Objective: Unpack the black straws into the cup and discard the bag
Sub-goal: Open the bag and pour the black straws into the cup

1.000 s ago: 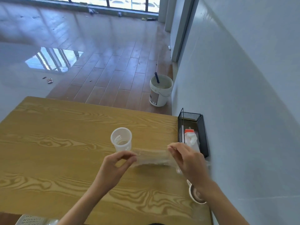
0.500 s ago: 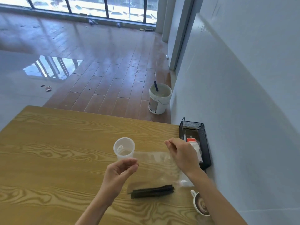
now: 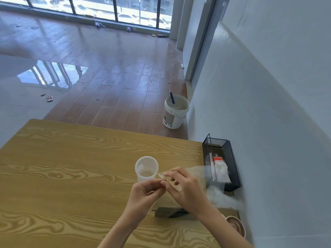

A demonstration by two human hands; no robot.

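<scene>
Worktop: a yellow-brown wooden worktop [image 3: 71, 167] with wavy grain is carrying the things. Its right edge is running along a pale wall.
Cup: a see-through plastic cup [image 3: 146, 169] is standing upright, right of the middle of the worktop. I am seeing nothing inside it.
Straws: a bunch of black straws [image 3: 171, 212] is lying flat near the front edge, towards the right. The right arm is hiding part of the bunch.
Bag: a thin clear plastic bag [image 3: 200, 174] is hanging in the air just in front of the cup. Its far end is trailing towards the right edge, over the black tray, and it is looking blurry there.
Left hand: the left hand [image 3: 145, 194] is curling its fingers, and the tips are meeting the near end of the bag. This grip is nearly closed. It seems to be pinching the bag, but the tips are too small to be sure.
Right hand: the right hand [image 3: 186, 188] is holding the bag with fingers and thumb. This grip is closed on the plastic. The two hands are touching each other.
Tray: a long black wire mesh tray [image 3: 231, 158] is sitting along the right edge. Something red and white is lying inside it.
Mug: a round brown mug [image 3: 236, 225] is sitting at the front right corner.
Bucket: a white plastic bucket [image 3: 175, 111] is standing on the floor past the back edge of the worktop.
</scene>
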